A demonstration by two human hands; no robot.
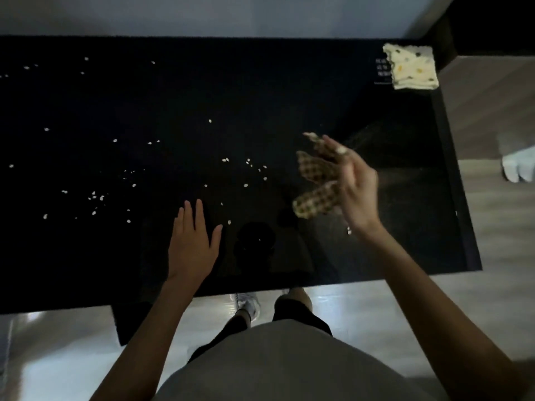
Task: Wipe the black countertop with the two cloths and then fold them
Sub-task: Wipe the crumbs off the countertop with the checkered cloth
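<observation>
The black countertop [289, 91] fills most of the view, scattered with several small pale crumbs [95, 198] across its left and middle. My right hand [354, 183] is raised above the right part of the counter, holding a brown checked cloth [315, 183] that hangs bunched from my fingers. My left hand [192, 241] lies flat, fingers spread, on the counter near the front edge, holding nothing. A second cloth [411, 66], cream with dark and yellow dots, lies folded at the far right corner.
A wall runs behind the counter. Wood flooring lies to the right, with a white object [518, 166] on it. My feet and light floor show below the front edge. White printed text [382, 68] marks the counter beside the dotted cloth.
</observation>
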